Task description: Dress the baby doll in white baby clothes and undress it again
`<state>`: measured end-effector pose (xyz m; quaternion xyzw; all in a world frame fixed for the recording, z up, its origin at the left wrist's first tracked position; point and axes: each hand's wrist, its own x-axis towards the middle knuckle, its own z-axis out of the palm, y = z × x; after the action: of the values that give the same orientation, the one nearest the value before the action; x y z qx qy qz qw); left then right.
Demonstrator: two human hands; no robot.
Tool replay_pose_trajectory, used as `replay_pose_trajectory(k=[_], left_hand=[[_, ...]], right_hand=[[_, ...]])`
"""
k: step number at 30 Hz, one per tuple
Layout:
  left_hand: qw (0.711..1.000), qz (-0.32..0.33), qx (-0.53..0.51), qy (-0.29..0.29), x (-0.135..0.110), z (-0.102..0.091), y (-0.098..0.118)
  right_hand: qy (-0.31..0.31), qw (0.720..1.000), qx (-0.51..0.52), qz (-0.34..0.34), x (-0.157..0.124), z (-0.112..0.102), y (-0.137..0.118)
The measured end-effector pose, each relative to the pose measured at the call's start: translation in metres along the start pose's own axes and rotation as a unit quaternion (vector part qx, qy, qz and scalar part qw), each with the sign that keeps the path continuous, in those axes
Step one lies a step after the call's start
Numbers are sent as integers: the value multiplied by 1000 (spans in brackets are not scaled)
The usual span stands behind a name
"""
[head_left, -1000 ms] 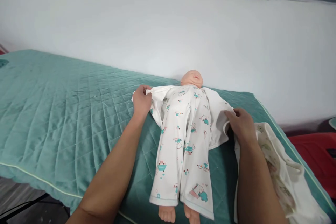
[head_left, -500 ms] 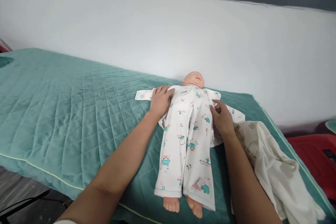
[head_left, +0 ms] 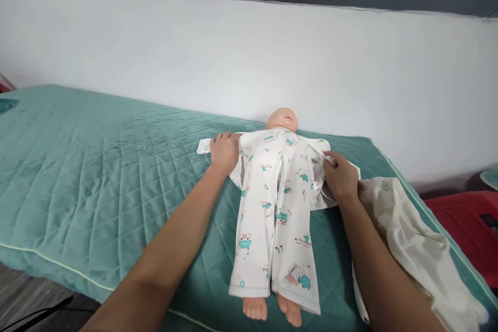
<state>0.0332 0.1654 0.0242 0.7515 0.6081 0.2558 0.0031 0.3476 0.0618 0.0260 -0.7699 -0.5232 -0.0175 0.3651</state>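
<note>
A baby doll (head_left: 283,119) lies on its back with its feet toward me. White printed pants (head_left: 260,212) cover its legs and reach up over the chest. Under the doll a white printed baby shirt (head_left: 324,199) is spread, its sleeves out to both sides. At the doll's left-hand side in view, my left hand (head_left: 225,153) is closed on the shirt near the sleeve (head_left: 204,146). Opposite it, my right hand (head_left: 341,174) pinches the other edge of the shirt, pulled out from the doll's side. The doll's arms are hidden.
The doll rests on a green quilted bed cover (head_left: 116,181) against a white wall (head_left: 155,57). A crumpled cream cloth (head_left: 412,233) lies beside my right forearm. Beyond the bed's right edge stands a red plastic object (head_left: 459,228).
My left hand has moved left and my right hand right, each drawing the shirt's side outward from the doll. More of the shirt shows beside the pants. The view has shifted slightly.
</note>
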Motion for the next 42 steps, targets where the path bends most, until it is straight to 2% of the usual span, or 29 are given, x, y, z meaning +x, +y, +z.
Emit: replay_pose_trajectory(k=[2, 4, 6, 7, 9, 11, 16, 21, 25, 28, 31, 33, 35, 37, 38, 40, 42], left_hand=[[1000, 1, -4, -3, 1, 1, 2], [1000, -2, -2, -8, 2, 3, 4], [1000, -5, 5, -19, 3, 4, 6], [1000, -4, 9, -28, 3, 5, 6], [999, 5, 13, -47, 3, 5, 7], [998, 13, 10, -63, 3, 5, 7], [996, 7, 6, -94, 5, 4, 3], [993, 7, -4, -115, 6, 2, -1], [993, 8, -12, -116, 6, -1, -1], [994, 5, -16, -107, 6, 0, -1], [995, 5, -23, -97, 6, 3, -1], [996, 5, -25, -87, 5, 4, -1], [996, 5, -27, -80, 4, 5, -2], [997, 7, -29, -77, 3, 5, -3], [997, 11, -31, -75, 3, 5, -3], [997, 16, -31, -75, 3, 4, -5], [996, 18, -27, -77, 3, 3, -6]], right_hand=[[38, 998, -23, -51, -3, 4, -8], [56, 987, -44, -143, -6, 9, -17], [14, 974, -48, -223, -6, 14, -22], [-22, 969, -50, -241, -5, 17, -23], [-81, 966, -70, -236, -2, 21, -22], [-101, 967, -109, -206, 3, 23, -21], [-89, 963, -185, -174, 14, 23, -24], [-101, 971, -201, -85, 25, 21, -22], [-89, 982, -150, -74, 26, 20, -13], [-21, 993, -1, -114, 17, 13, -16], [51, 974, 146, -164, 10, 3, -46], [41, 967, 165, -188, 10, 1, -82], [-57, 963, 127, -229, 11, 8, -127], [-178, 935, 37, -305, 12, 23, -170], [-220, 913, -24, -342, 11, 33, -189], [-275, 877, -146, -367, 8, 55, -216], [-283, 860, -219, -364, 6, 74, -230]])
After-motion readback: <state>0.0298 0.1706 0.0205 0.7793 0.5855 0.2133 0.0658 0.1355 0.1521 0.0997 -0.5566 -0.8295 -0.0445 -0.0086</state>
